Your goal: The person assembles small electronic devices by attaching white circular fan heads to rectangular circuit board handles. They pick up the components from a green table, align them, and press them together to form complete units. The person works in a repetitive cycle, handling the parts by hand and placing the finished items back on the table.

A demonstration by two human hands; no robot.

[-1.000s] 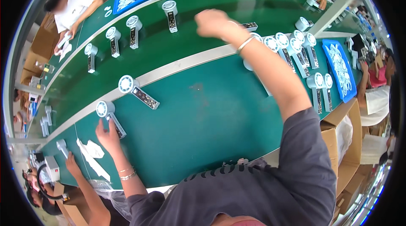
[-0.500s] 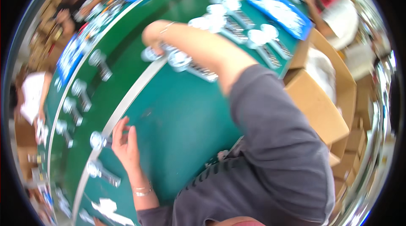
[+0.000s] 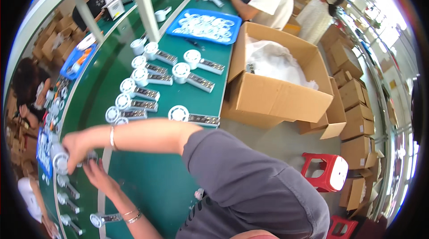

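My right hand point(image 3: 79, 148) reaches across to the far left, fingers closed round a pale handheld fan housing point(image 3: 59, 158) over the green belt. Just nearer, my left hand point(image 3: 101, 177) is raised, its fingers stretched and apart. Close to its fingertips is a small grey and dark part point(image 3: 91, 156), mostly hidden and blurred; whether the fingers touch it is unclear. Another fan housing point(image 3: 99, 220) lies across the pale strip beside my left wrist. Several housings with round heads and circuit boards in their handles, one of them a fan housing point(image 3: 193, 78), lie beyond my right forearm.
A blue tray point(image 3: 235, 38) of white rings sits at the back of the green table point(image 3: 147, 158). Right of the table stands an open carton point(image 3: 286, 98) with white wrapping, then a red stool point(image 3: 333, 174). A white post point(image 3: 145, 6) rises at the back. Co-workers sit around.
The view has turned right. My right hand has moved from the row of housings to the belt on the left and holds a housing. The two hands are now close together.
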